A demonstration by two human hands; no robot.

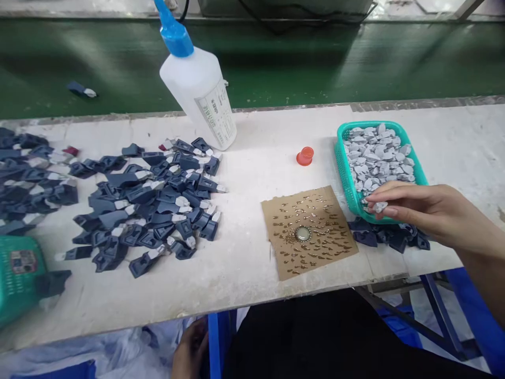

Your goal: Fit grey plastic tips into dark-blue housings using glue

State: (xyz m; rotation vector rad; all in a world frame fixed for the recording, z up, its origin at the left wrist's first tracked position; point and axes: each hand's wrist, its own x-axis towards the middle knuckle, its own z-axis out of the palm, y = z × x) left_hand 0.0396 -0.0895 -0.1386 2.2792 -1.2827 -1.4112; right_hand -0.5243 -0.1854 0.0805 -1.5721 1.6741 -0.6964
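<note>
My right hand (430,210) is at the near edge of a green basket (343,173) filled with small light grey pieces (381,152). Thumb and fingers pinch one small light grey piece (379,207). Low down, below the table's front edge, my left hand (191,347) is curled, and what lies inside it is dark and unclear. Brown cardboard (284,210) with rows of glossy wet dabs lies left of the basket, a bottle cap (303,234) on it. Dark blue plastic parts (394,237) lie partly hidden under the basket's near side.
Left of centre spreads a heap of dark blue parts with light grey tips (158,195). A white bottle with a blue nozzle (201,89) stands behind it. A small red cap (305,156) is near the middle. Another green basket (19,284) sits far left. A green belt (276,68) runs behind.
</note>
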